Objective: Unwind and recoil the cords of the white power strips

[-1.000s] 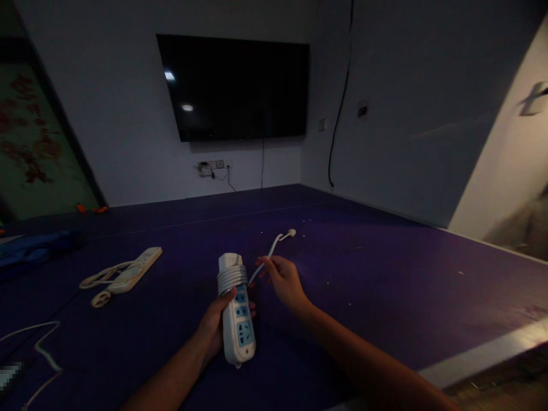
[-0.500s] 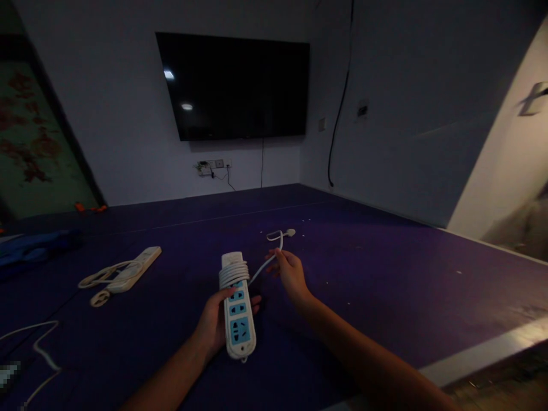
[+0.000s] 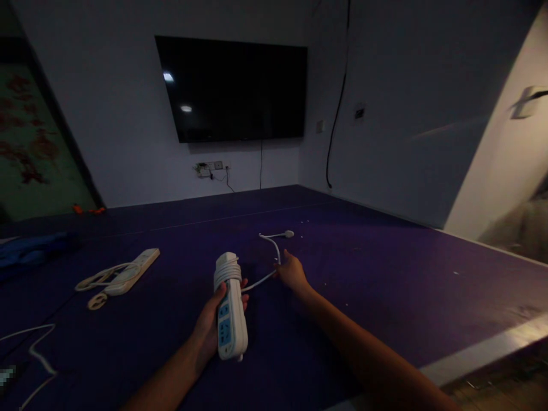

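White power strip [image 3: 232,328] has rolled, clasped in the left grip [image 3: 209,318] — coils [image 3: 228,271] wound just beyond; right grip [image 3: 291,273] pinches the cord [image 3: 259,282], length to plug [image 3: 289,234] unwound.

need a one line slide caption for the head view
Left hand grips a white power strip; right hand holds its partly wrapped cord.

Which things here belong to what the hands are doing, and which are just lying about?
In use:
- white power strip with blue sockets, in the left hand
- its cord, partly wound round it, the loose part in the right hand
- the cord's plug

Lying about:
- second power strip with cord
- loose white cable
- blue cloth-like item
- small orange items
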Demonstrator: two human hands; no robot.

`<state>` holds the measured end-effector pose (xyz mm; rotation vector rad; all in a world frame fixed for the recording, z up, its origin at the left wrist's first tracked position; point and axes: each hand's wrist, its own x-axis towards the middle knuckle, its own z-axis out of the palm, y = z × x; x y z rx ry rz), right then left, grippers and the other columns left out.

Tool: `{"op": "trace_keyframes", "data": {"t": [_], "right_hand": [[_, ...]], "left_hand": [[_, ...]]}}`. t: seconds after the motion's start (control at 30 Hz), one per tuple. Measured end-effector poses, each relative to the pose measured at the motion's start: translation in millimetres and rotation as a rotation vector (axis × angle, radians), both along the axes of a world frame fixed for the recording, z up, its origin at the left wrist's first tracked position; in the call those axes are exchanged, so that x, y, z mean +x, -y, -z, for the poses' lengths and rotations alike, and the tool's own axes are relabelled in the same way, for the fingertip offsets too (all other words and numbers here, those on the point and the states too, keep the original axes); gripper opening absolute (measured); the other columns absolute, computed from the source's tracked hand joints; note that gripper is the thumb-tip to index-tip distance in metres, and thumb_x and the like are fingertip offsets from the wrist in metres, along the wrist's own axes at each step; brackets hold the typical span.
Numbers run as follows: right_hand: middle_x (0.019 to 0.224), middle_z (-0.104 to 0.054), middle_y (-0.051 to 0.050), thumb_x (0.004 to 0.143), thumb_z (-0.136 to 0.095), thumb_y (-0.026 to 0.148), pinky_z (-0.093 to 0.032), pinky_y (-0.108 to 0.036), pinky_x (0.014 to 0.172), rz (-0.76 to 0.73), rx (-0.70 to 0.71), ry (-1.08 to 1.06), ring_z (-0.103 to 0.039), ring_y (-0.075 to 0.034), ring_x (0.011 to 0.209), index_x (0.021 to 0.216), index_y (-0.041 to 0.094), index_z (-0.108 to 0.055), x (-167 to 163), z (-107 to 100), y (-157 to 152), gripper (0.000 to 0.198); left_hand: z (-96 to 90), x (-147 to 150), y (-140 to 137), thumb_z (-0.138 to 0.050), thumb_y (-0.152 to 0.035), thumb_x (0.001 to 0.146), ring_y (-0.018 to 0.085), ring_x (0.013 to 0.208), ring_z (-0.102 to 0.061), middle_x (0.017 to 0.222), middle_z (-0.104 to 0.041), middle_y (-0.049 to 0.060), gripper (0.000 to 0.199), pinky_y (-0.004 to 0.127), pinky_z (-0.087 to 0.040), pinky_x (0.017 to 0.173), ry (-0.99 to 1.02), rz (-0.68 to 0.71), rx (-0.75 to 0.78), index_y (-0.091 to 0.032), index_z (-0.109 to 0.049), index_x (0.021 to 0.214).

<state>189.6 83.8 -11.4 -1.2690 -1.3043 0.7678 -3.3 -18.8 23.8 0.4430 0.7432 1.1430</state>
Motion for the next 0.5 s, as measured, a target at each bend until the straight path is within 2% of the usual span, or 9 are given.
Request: {"op": "trace_keyframes", "data": {"t": [0.1,0.17,0.27,0.33,0.43,0.5], "right_hand": [[0.045,-0.057,0.002,0.069,-0.06,0.01,-0.039,-0.023,0.041,0.065,-0.039,0.116,-0.055,-0.016,0.042,0.13,0.0,-0.043,1,-1,2,0.065],[0.049,-0.06,0.001,0.07,-0.062,0.013,-0.042,-0.023,0.048,0.079,-0.025,0.226,-0.059,-0.017,0.049,0.129,0.005,-0.047,2,-3,4,0.062],[0.062,-0.066,-0.003,0.075,-0.062,0.023,-0.042,-0.024,0.057,0.126,0.04,0.382,-0.063,-0.018,0.061,0.111,0.015,-0.062,1,-11,11,0.038],[0.07,-0.068,-0.006,0.078,-0.061,0.031,-0.04,-0.025,0.057,0.184,0.084,0.473,-0.063,-0.019,0.066,0.099,0.018,-0.067,-3,-18,19,0.026],[0.069,-0.067,-0.004,0.08,-0.058,0.039,-0.033,-0.024,0.053,0.218,0.153,0.539,-0.061,-0.017,0.062,0.088,0.022,-0.067,-15,-27,36,0.021],[0.06,-0.064,-0.003,0.08,-0.056,0.046,-0.029,-0.024,0.049,0.145,0.194,0.553,-0.057,-0.015,0.054,0.07,0.022,-0.066,-24,-28,47,0.028]], "left_hand": [[-1.2,1,1,-0.05,-0.026,0.087,0.012,0.056,-0.066,0.074,-0.07,0.008,0.033,0.019,-0.054,0.056,-0.005,-0.007,-0.019,-0.006,-0.057,0.112],[-1.4,1,1,-0.051,-0.026,0.087,0.012,0.056,-0.065,0.071,-0.07,0.008,0.034,0.019,-0.054,0.057,-0.009,0.002,-0.029,-0.006,-0.057,0.114],[-1.7,1,0,-0.051,-0.026,0.087,0.013,0.057,-0.066,0.07,-0.069,0.008,0.035,0.019,-0.054,0.057,0.003,0.008,-0.043,-0.006,-0.056,0.116],[-2.0,1,-1,-0.051,-0.024,0.087,0.013,0.056,-0.066,0.072,-0.07,0.007,0.034,0.019,-0.054,0.056,0.011,-0.015,-0.052,-0.006,-0.056,0.115],[-2.1,0,-1,-0.054,-0.024,0.085,0.013,0.055,-0.066,0.072,-0.07,0.007,0.035,0.02,-0.054,0.055,0.009,-0.04,-0.05,-0.007,-0.056,0.115],[-1.8,0,-1,-0.055,-0.027,0.084,0.013,0.053,-0.065,0.07,-0.07,0.008,0.037,0.02,-0.054,0.053,-0.007,-0.037,-0.05,-0.006,-0.056,0.115]]}}
